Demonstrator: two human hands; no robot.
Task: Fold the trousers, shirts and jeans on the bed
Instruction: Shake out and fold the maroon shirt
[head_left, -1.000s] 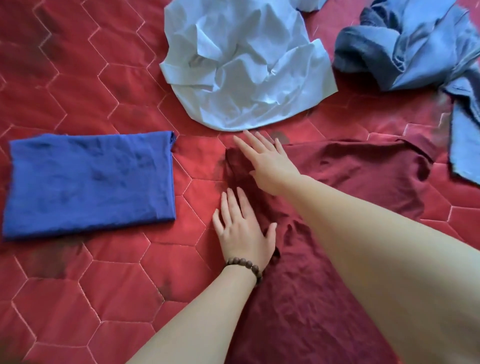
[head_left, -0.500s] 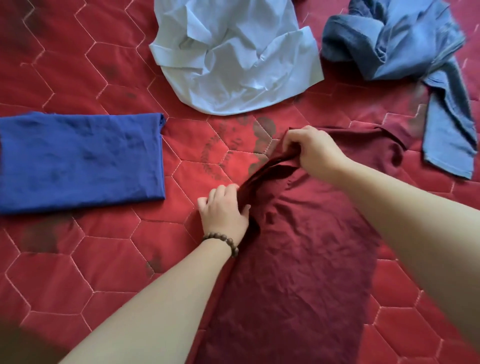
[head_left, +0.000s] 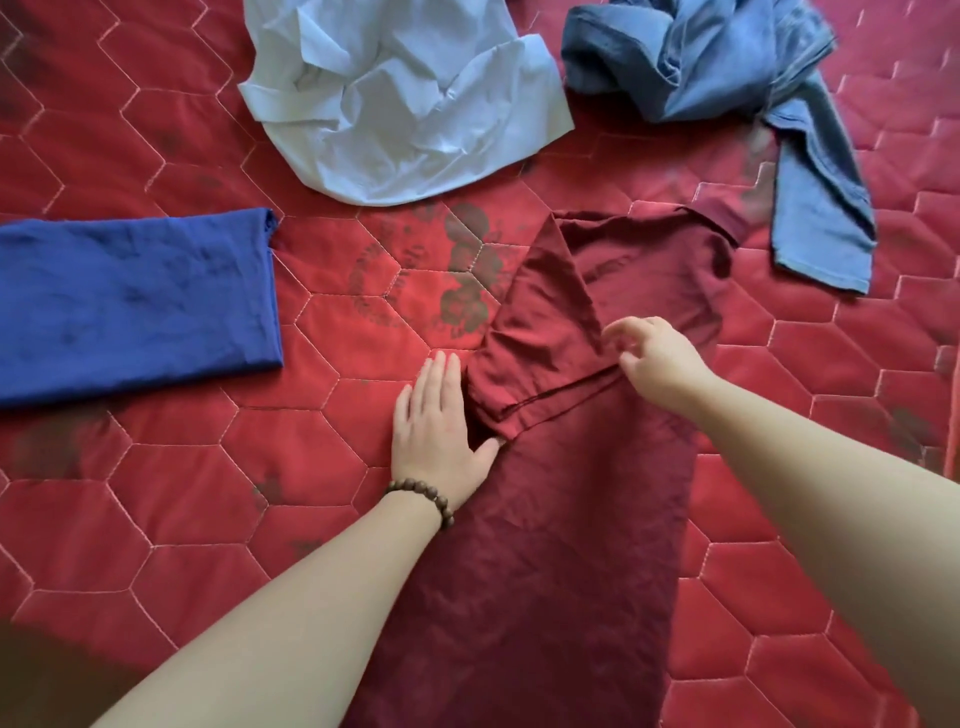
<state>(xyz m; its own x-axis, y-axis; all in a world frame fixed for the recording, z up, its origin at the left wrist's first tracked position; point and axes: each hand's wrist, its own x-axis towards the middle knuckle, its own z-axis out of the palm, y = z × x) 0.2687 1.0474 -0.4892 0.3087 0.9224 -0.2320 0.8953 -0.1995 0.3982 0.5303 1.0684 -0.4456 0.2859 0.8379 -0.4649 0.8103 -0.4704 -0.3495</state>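
Maroon shirt (head_left: 545, 545) under flat left hand (head_left: 436, 426).

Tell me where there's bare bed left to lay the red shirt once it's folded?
Between the blue fold and the maroon shirt, and the near-left quilt below that fold. The far side is crowded by the white shirt and the jeans.
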